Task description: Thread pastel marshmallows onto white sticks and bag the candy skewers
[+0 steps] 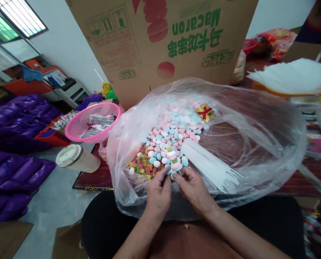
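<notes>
Both hands meet at the near edge of a pile of pink, blue and white candies (164, 140) inside an opened clear plastic bag (273, 122). My left hand (160, 189) is closed in a pinch at a light blue candy (168, 167). Fingertips of my right hand (194, 190) are pinched on a small white candy (173, 176), close to the left fingers. Just beyond the fingers are stacked pink and blue candies with a green piece (175, 160). Small colourful rings (144, 162) lie to the left. A bundle of white sticks (211, 167) lies at the right.
Behind the bag stands a large cardboard box (149, 54). A pink basket (71, 131) with packets and a lidded cup (80, 158) are at the left. A gold packet (205, 113) rests in the bag. More white sticks (295, 73) fill a container at the right.
</notes>
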{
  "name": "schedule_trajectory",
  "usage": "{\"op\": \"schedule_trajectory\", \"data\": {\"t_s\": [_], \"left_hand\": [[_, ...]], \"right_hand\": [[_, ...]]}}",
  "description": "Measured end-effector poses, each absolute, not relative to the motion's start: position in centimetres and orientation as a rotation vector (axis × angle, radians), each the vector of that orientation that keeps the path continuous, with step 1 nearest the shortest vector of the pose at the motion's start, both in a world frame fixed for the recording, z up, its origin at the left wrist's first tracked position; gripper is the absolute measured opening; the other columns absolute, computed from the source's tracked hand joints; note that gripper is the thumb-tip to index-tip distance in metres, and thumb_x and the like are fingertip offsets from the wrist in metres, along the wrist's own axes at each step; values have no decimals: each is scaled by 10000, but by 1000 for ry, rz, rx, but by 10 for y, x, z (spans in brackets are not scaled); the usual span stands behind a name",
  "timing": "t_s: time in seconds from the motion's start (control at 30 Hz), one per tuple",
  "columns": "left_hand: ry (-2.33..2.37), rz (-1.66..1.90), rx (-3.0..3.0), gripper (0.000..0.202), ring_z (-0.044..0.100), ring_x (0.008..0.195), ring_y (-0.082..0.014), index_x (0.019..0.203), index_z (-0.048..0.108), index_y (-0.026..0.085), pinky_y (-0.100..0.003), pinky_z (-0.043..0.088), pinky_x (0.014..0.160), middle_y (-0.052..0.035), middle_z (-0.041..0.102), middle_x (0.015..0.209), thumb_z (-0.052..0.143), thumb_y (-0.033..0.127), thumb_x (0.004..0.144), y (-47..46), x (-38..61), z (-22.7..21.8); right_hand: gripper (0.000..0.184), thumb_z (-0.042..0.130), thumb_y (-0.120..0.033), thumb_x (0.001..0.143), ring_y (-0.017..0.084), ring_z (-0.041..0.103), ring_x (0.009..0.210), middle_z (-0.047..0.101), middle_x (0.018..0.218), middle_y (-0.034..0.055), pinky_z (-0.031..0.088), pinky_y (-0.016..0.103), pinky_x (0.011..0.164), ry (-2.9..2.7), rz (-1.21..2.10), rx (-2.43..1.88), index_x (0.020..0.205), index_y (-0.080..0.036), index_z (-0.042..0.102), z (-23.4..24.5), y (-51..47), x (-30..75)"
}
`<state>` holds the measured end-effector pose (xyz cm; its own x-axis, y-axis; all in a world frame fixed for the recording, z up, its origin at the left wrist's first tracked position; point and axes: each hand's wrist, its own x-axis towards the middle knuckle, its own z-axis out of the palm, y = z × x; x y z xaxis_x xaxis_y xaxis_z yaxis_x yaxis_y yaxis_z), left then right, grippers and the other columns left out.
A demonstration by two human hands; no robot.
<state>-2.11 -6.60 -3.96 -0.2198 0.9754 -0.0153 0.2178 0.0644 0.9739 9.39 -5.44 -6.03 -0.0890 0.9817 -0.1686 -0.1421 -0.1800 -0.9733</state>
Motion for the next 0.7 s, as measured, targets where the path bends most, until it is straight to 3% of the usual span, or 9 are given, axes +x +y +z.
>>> {"op": "schedule_trajectory", "data": {"t_s": [0.1,0.23,0.47,0.7], "left_hand": [[1430,1191,1304,379,619,991,-224,1094,638,188,-365,462,912,-82,667,1094,620,181,716,-74,-23,-42],[1393,1248,1036,379,655,874,-210,1032,645,159,-339,514,815,-87,701,984,689,196,657,-71,-25,-42],[1389,1403,596,379,639,633,-140,883,645,127,-276,532,615,-31,702,749,778,213,539,-57,-36,-30],[1555,1390,865,279,641,715,-154,877,679,151,-280,527,678,-38,716,818,712,204,605,-59,-36,-40]], "right_hand": [[325,588,-492,736,54,246,361,317,424,-111,210,192,361,-882,1702,-1102,679,-201,455,-56,-56,92],[321,548,-507,761,55,209,359,270,413,-117,183,192,358,-919,1799,-1045,720,-195,488,-44,-57,98],[257,391,-271,878,136,512,610,567,666,21,374,249,576,-1829,955,-1273,713,-174,563,-40,-82,136],[295,322,-179,883,179,587,667,622,697,60,400,271,622,-2079,739,-1386,767,-172,594,-44,-91,140]]}}
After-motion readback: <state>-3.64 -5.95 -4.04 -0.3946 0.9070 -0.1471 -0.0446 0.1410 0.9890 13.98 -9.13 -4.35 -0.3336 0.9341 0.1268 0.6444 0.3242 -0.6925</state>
